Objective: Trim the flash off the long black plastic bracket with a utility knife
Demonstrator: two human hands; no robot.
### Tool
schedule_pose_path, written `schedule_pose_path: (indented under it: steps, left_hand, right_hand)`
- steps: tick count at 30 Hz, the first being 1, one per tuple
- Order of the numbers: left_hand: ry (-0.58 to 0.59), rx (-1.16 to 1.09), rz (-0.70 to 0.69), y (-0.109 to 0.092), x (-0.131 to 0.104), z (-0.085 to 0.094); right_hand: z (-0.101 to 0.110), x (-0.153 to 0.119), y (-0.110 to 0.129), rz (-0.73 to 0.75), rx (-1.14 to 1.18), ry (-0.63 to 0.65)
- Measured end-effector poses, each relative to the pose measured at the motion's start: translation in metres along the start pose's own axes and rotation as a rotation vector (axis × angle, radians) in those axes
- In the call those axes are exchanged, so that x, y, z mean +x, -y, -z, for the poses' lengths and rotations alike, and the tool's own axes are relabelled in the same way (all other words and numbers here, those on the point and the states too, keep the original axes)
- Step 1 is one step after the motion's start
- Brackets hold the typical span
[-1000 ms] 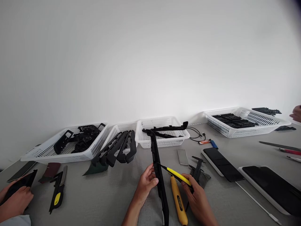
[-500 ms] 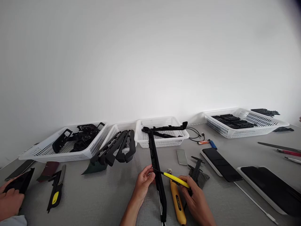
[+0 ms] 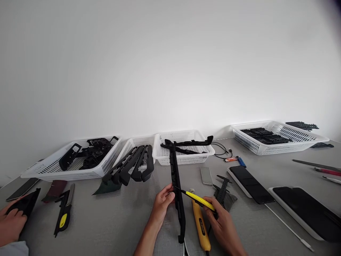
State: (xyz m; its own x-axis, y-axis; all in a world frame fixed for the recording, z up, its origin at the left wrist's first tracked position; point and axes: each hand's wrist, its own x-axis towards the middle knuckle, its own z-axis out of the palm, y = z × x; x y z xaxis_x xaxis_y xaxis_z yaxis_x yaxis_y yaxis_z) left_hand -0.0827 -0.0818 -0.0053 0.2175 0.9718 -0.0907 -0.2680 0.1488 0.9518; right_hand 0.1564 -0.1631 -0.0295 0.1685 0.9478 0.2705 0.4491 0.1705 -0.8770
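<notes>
My left hand (image 3: 163,202) is closed around the middle of a long black plastic trim strip (image 3: 178,199), which is held up lengthwise over the table. The strip's far end overlaps the white basket behind it in view. In my right hand (image 3: 222,220) is a yellow utility knife (image 3: 200,200), its dark tip at the strip's edge close to my left thumb. Whether the tip touches the plastic I cannot tell. Below the knife, a yellow-handled tool with a cord (image 3: 200,224) lies on the table.
White baskets (image 3: 183,161) along the wall hold black parts. Several curved black pieces (image 3: 137,165) lean on one basket. Right of my hands are a caliper (image 3: 221,190) and phones (image 3: 250,183). At left, another person's hand (image 3: 12,225) grips a black part near a yellow-and-black knife (image 3: 64,217).
The strip's near end has risen and swung slightly left, showing its lower tip. The knife tip has shifted slightly up along the strip. Both hands keep their hold.
</notes>
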Motion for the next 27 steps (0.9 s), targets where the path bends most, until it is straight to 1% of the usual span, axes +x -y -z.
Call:
schedule_pose_path:
  steps: [4,6,9,13,15,19,23,27]
  left_hand:
    - [0.022,0.025,0.019,-0.0015,0.0005,-0.0032]
    - [0.035,0.051,0.026,-0.0032,-0.0007,-0.0042]
    - [0.012,0.072,0.035,-0.0057,-0.0032,-0.0043]
    - [0.004,0.016,0.052,-0.0072,-0.0041,-0.0044]
    - [0.001,-0.009,0.05,-0.0068,-0.0032,-0.0047]
    - [-0.009,-0.042,0.034,-0.0033,-0.0004,-0.0035]
    - [-0.026,-0.056,0.015,0.0011,0.0009,-0.0002]
    - [-0.043,-0.061,0.023,0.0017,0.0008,0.001]
  right_hand:
    - [-0.0011,0.001,-0.0007,-0.037,-0.019,-0.054]
    - [-0.0012,0.0011,0.0002,-0.046,-0.022,-0.045]
    - [-0.0011,0.0007,0.0011,-0.048,-0.025,-0.011]
    - [-0.002,0.0005,-0.002,-0.055,-0.022,-0.067]
    - [-0.0024,0.0008,-0.0033,-0.048,-0.017,-0.074]
    - [-0.0026,0.0016,-0.0028,-0.022,-0.015,-0.035]
    - [-0.0034,0.0024,-0.0023,-0.028,-0.016,-0.055]
    - [-0.0024,0.0032,0.0011,0.017,-0.006,-0.044]
